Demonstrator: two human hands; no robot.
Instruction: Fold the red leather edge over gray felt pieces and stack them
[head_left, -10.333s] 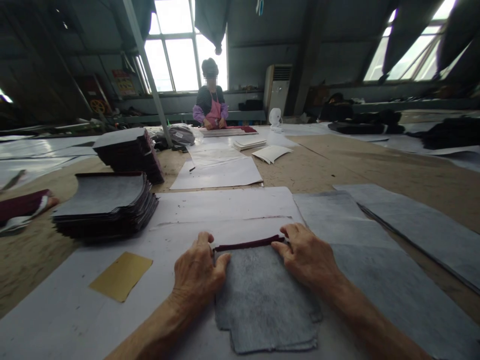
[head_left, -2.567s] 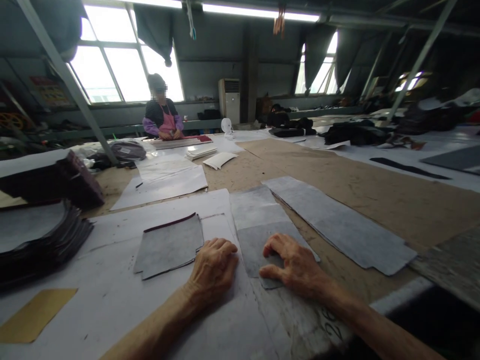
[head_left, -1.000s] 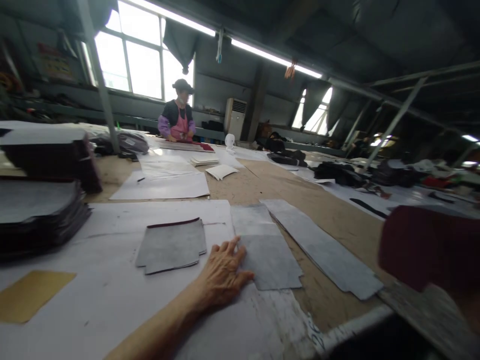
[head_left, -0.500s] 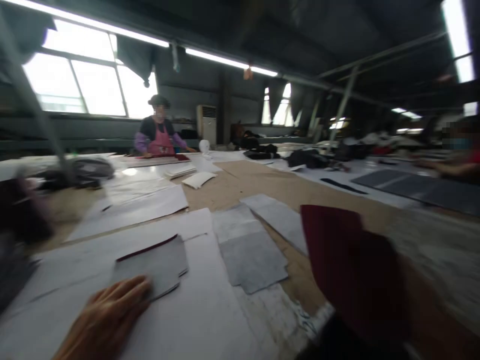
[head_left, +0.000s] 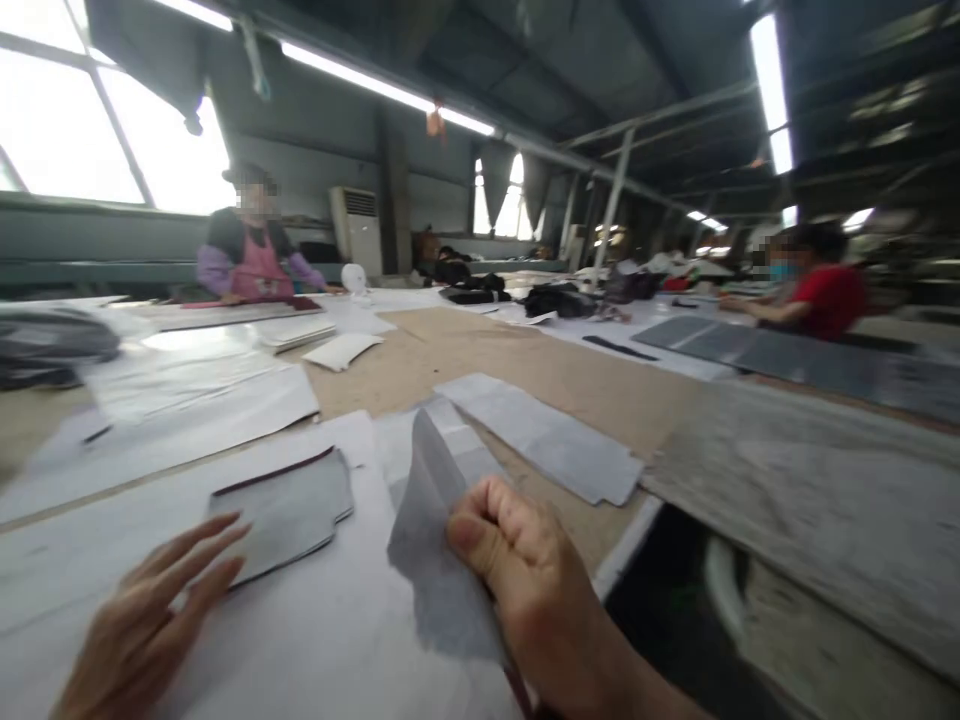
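Observation:
My right hand [head_left: 517, 560] pinches a grey fabric piece [head_left: 435, 530], which stands up curled between thumb and fingers. A bit of dark red shows at its lower edge, below the hand. On the left, my left hand [head_left: 154, 610] has its fingers spread and holds nothing. Its fingertips are at the near-left side of a flat grey fabric piece [head_left: 289, 510] with a dark red strip along its far edge and a notched right corner. Both are over a large white sheet [head_left: 300, 640]. Behind the raised piece lies more grey fabric [head_left: 469, 440], partly hidden.
Another long grey piece [head_left: 540, 435] lies on brown paper [head_left: 600, 385]. A gap in the table opens at lower right, beside a grey board [head_left: 825, 500]. Across the table stands a person in a pink apron [head_left: 259, 265]; another in red [head_left: 829, 300] is at right.
My right hand has come from the right towards the middle; dark red cloth showed in it before, now grey cloth does. My left hand has drawn back slightly, fingers spreading. The view has turned right.

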